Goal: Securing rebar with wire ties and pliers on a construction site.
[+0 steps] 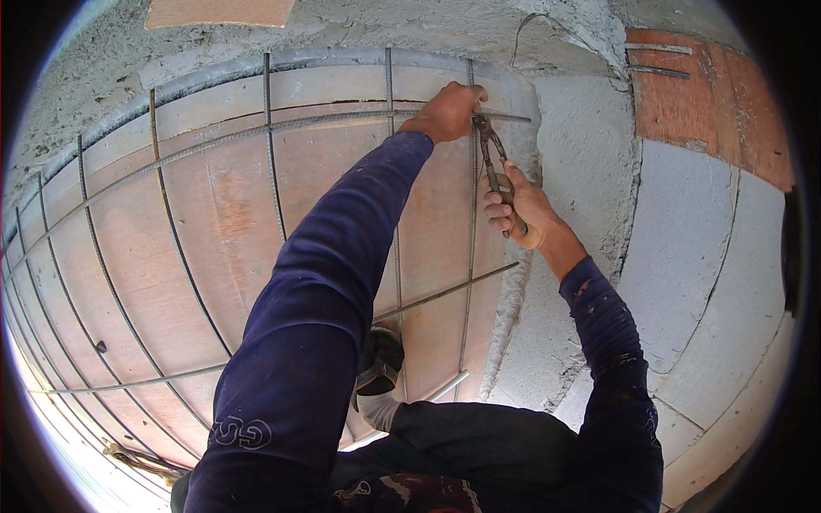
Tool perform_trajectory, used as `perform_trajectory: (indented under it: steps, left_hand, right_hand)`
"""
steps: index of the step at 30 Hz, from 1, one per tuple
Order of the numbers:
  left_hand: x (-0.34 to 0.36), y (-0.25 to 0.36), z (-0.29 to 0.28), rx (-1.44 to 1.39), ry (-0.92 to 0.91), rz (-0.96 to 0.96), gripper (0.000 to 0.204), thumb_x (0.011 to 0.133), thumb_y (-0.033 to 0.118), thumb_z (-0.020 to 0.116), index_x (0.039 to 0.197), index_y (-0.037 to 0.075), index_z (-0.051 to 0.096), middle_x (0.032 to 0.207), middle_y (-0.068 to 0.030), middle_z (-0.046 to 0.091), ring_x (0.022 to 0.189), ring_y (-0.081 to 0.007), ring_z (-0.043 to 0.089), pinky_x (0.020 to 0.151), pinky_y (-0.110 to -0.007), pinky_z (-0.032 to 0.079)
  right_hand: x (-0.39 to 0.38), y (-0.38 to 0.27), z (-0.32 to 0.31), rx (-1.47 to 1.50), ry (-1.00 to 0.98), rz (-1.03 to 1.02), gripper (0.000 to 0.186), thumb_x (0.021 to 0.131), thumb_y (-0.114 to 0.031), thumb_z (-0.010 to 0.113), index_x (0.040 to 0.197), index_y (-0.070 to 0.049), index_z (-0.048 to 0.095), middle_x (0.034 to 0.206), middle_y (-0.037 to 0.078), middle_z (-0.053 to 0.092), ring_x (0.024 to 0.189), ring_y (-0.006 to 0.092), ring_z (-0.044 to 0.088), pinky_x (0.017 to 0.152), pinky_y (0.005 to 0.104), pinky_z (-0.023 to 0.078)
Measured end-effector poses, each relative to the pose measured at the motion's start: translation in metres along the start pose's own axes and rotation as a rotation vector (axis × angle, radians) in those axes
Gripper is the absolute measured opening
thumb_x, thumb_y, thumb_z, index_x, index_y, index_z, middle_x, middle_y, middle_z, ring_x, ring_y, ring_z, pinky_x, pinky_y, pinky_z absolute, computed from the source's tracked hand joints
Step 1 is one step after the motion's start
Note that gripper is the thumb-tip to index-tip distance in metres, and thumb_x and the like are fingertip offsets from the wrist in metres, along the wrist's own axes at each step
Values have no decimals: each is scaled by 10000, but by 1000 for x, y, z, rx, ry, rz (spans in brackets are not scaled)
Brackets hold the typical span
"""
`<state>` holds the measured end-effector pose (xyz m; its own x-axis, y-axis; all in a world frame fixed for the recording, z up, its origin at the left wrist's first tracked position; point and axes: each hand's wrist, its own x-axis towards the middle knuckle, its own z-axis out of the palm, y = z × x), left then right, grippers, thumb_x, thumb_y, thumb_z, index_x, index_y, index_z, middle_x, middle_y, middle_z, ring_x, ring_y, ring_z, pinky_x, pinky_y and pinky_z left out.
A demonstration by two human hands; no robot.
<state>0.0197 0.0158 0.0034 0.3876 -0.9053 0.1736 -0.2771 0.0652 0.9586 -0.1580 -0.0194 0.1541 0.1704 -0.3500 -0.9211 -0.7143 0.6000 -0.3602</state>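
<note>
My left hand [449, 112] is closed around the crossing of two rebars near the far edge of the mesh. One is the long crosswise rebar [329, 119], the other a lengthwise rebar [473, 222]; its fingertips are partly hidden. In my right hand [523, 205] is a pair of dark steel pincers [484, 128], gripped by the handles. Their jaws point away from me and meet the crossing just below my left hand. Whether tie wire sits in the jaws is too small to tell.
Plywood formwork panels [231, 205] lie beneath the rebar mesh. A rough concrete edge [517, 308] borders them, with grey blocks [676, 248] and a reddish board [714, 103] at the right. A shorter rebar [453, 291] crosses nearer me. My shoe [380, 355] stands by the mesh.
</note>
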Motion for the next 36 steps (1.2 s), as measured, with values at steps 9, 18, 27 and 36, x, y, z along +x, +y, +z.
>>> perform_trajectory:
  steps: [9,18,27,36]
  left_hand:
    - [-38,10,-3,60,263,103,408,774,-45,614,1179,-5,596,1126,-226,667,1086,-403,626,957,-447,502]
    - [-232,120,-3,-127,302,82,321,802,-23,622,1121,11,608,1099,-203,631,1029,-419,602,898,-443,505]
    - [-315,151,-28,-169,126,-74,339,772,-39,577,1108,0,605,1060,-203,648,986,-420,610,872,-463,514]
    - [-346,170,-97,19,238,-154,272,789,-54,599,1054,-14,645,1002,-172,690,909,-324,680,832,-386,541]
  right_hand:
    - [-16,-29,1,-731,128,-207,477,926,-348,721,1227,-53,497,805,51,600,663,154,609,588,305,524]
    - [-18,-45,-44,-2304,850,-1167,417,901,-204,627,1248,4,523,1069,202,648,849,364,690,778,477,547]
    - [-9,-70,-54,-1756,243,-478,581,1033,-473,436,1096,71,630,1099,287,665,1020,463,644,899,525,493]
    - [-5,-52,-36,-1757,632,-421,854,987,-699,327,1096,86,646,1073,318,653,1077,443,625,918,517,486]
